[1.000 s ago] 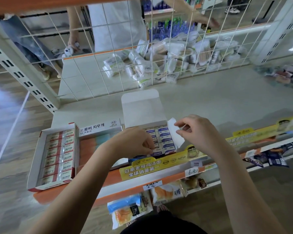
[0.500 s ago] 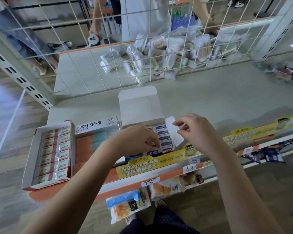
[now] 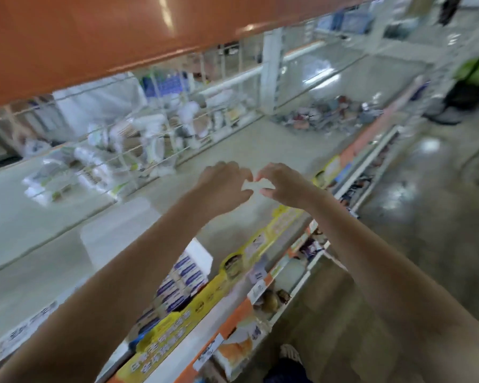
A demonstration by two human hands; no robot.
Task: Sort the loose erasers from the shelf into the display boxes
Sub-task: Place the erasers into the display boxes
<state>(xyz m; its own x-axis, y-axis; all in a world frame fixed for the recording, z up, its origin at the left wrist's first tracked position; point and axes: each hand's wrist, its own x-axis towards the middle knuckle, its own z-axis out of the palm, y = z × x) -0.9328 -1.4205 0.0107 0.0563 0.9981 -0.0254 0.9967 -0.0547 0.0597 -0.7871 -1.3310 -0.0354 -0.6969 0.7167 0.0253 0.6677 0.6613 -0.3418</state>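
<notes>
Both hands are raised above the shelf, close together, with a small white scrap of paper or card between them. The left hand has its fingers curled and seems to pinch the left end of the scrap; the right hand has fingers and thumb curled onto the right end. The picture is blurred by motion, so the exact grip of each finger cannot be told.

The open display box sits near the front edge of the shelf, below and to the left of the hands and partly hidden by the left forearm. Its white lid flap stands up behind it. Inside lie rows of erasers in white and blue wrappers, packed side by side. The hands are well apart from this box and touch none of the erasers.

At the far left, by the lower edge of the picture, the white side of another box with printed lettering shows, mostly covered by the left arm.

A yellow label strip runs along the front edge of the shelf, with small price tags beneath it. Behind the shelf a wire grid separates it from a pile of white packets. Further along the shelf lies a heap of small mixed items, too blurred to identify. An orange shelf edge fills the top of the picture.
</notes>
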